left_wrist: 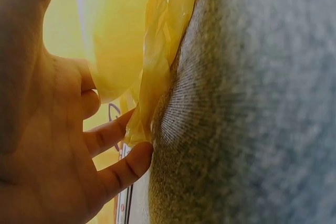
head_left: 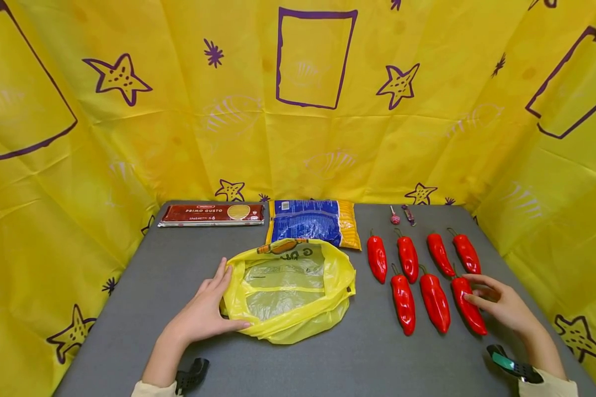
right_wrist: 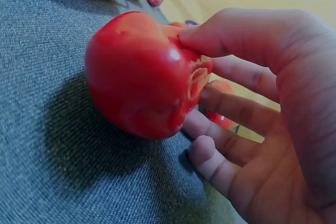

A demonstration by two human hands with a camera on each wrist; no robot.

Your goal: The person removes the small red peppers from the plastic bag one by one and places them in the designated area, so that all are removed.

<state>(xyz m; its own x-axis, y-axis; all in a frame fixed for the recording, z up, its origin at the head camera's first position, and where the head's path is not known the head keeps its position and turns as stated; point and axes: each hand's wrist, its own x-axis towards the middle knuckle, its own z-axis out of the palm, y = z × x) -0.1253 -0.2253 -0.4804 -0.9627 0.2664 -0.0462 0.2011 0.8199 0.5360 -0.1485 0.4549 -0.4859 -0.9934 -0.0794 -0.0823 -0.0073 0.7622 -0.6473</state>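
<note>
A yellow plastic bag [head_left: 298,333] lies on the grey table with its mouth spread open towards me. My left hand [head_left: 206,309] rests against its left side, thumb along the front rim and fingers spread up the side. In the left wrist view, fingertips [left_wrist: 137,157] touch the bag's thin folds [left_wrist: 157,72]. On the right, my right hand [head_left: 509,309] pinches a glossy red pepper [head_left: 469,309], the front right one of its group. The right wrist view shows this pepper [right_wrist: 136,77] between the thumb and fingers, close over the cloth.
Several other red peppers [head_left: 434,303] lie in two rows left of and behind my right hand. Behind the bag are a blue and yellow packet [head_left: 305,220] and a red spaghetti pack [head_left: 211,214]. A lollipop [head_left: 394,218] and a wrapped sweet [head_left: 408,215] lie at the back right.
</note>
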